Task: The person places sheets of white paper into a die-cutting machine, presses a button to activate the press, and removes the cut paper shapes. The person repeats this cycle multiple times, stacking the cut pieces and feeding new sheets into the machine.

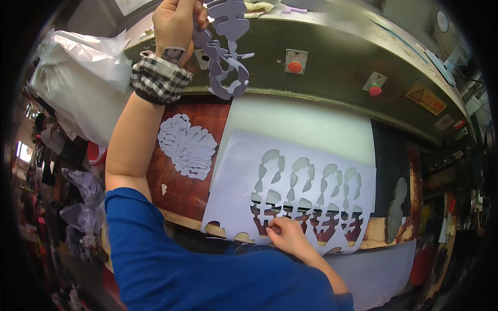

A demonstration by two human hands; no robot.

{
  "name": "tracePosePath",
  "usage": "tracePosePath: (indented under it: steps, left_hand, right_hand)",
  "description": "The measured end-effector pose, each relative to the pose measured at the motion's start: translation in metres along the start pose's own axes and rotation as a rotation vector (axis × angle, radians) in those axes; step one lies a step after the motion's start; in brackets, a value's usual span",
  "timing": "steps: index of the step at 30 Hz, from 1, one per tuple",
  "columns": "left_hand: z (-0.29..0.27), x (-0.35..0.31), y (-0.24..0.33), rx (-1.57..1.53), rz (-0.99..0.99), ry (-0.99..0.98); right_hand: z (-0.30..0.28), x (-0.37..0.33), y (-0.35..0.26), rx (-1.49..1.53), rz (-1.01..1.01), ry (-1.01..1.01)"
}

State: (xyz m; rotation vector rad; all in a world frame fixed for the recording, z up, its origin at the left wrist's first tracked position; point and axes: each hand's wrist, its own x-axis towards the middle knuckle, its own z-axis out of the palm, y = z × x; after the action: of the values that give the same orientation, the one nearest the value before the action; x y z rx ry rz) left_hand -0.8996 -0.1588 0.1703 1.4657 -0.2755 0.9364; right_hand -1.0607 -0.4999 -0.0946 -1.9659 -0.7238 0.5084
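Note:
High at the upper left, my left hand [175, 25] is closed on a bunch of cut-out sheet pieces [230, 27], pale grey-lavender and irregular in outline. They dangle in front of the machine. Lower down, my right hand [291, 236] rests at the near part of a white sheet [233, 173], its fingertips pinched by a cut-out opening. What they grip, if anything, is hidden. A row of shoe-sole-like openings runs across that sheet, and its near side hangs over the table edge. Left of it lies a fanned pile of white cut pieces [188, 147].
Behind the table runs a green machine beam [332, 57] with two red buttons [294, 66]. A grey, elongated metal-looking piece [397, 210] lies at the right edge. White plastic bags [78, 78] stand at the left. The reddish-brown board [171, 194] lies under the pile.

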Motion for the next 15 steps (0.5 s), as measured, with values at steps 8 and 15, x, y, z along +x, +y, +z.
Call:
tracePosePath:
  steps: [8, 15]
  left_hand:
    - [-0.039, -0.273, -0.070, 0.508, 0.370, -0.992]
    - [-0.100, -0.351, -0.091, 0.280, 0.292, -1.298]
  right_hand:
    - [0.060, 0.035, 0.049, 0.656, 0.366, -0.499]
    - [0.079, 0.046, 0.051, 1.076, 0.379, -0.431]
